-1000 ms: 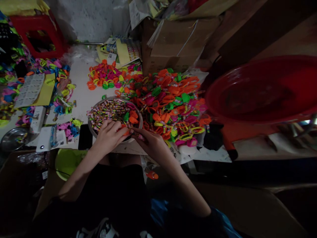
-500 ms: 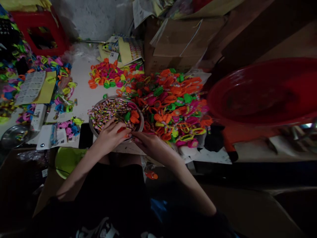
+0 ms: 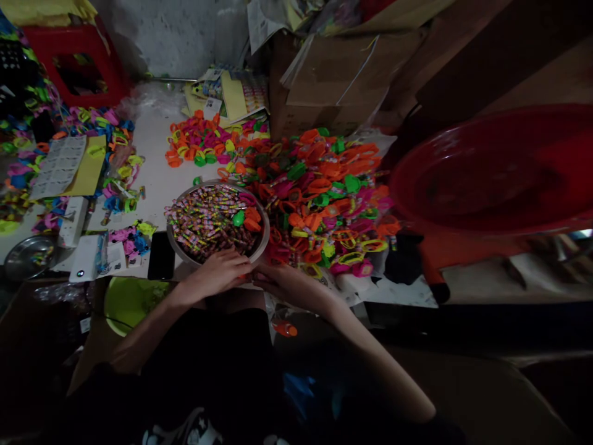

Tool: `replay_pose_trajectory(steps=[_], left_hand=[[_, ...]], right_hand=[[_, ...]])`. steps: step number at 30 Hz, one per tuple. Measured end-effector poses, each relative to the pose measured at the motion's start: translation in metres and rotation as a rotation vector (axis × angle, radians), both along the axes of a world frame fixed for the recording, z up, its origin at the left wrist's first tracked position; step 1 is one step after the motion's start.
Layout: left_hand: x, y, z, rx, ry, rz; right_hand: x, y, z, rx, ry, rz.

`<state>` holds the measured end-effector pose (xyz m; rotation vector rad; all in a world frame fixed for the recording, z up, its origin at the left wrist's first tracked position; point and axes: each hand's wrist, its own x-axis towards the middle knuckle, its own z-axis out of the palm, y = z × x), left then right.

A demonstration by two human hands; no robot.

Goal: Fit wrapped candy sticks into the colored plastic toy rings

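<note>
My left hand (image 3: pixel 223 270) and my right hand (image 3: pixel 288 282) meet at the near rim of a round metal bowl (image 3: pixel 265 240). The fingers of both are closed around a small orange plastic piece, mostly hidden between them; it looks like one of the toy watches. Small wrapped candy rolls (image 3: pixel 199 213) fill much of the bowl. Orange toy watches (image 3: pixel 252 220) and a green one (image 3: pixel 238 218) lie on the candies at the right side. Right of the bowl is a large heap of bright toy watches (image 3: pixel 319 198), several with wrapped candy in them.
A smaller watch pile (image 3: pixel 197 136) lies behind the bowl. A black phone (image 3: pixel 161 256), a white power strip (image 3: pixel 73 221) and a small metal bowl (image 3: pixel 30 258) are at left. A cardboard box (image 3: pixel 333 74) stands behind; a red basin (image 3: pixel 491 179) is at right, a green tub (image 3: pixel 127 303) below.
Both hands have drawn back from over the bowl to its near rim, towards my body, keeping the orange piece between them. More of the candies now show.
</note>
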<state>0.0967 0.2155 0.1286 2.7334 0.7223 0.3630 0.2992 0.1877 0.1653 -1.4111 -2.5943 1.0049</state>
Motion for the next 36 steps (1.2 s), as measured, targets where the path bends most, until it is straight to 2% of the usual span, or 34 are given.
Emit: replay_pose_trajectory(steps=[5,8,10,13,15,16,18,22,25,28,32,36], left_hand=[[0.009,0.015,-0.008,-0.259,-0.064,0.056],[0.011,0.037,-0.015,-0.321,-0.154,0.209],[0.013,0.054,-0.023,-0.201,-0.150,0.395],[0.021,0.076,-0.036,0.045,-0.015,0.617],[0.030,0.088,-0.044,0.113,0.082,0.683],[0.034,0.092,-0.048,0.122,0.122,0.704],[0.042,0.099,-0.055,0.119,0.179,0.726],[0.046,0.104,-0.063,0.108,0.184,0.711],[0.040,0.100,-0.061,0.106,0.058,0.700],[0.035,0.089,-0.050,0.036,-0.156,0.664],[0.033,0.068,-0.026,-0.171,-0.443,0.498],[0.030,0.044,-0.004,-0.205,-0.579,0.417]], right_hand=[[0.040,0.008,-0.009,-0.268,0.030,0.059],[0.077,0.014,-0.002,-0.291,0.075,-0.032],[0.099,0.020,0.004,-0.111,0.125,-0.264],[0.120,0.027,0.010,0.443,0.159,-0.749],[0.124,0.029,0.009,0.697,0.141,-0.930],[0.123,0.029,0.007,0.726,0.137,-0.955],[0.119,0.028,-0.002,0.644,0.160,-0.930],[0.104,0.025,-0.029,0.449,0.256,-0.777],[0.090,0.028,-0.049,0.350,0.332,-0.699],[0.072,0.032,-0.059,0.244,0.414,-0.611],[0.045,0.037,-0.054,0.214,0.499,-0.545],[0.026,0.035,-0.033,0.259,0.555,-0.484]])
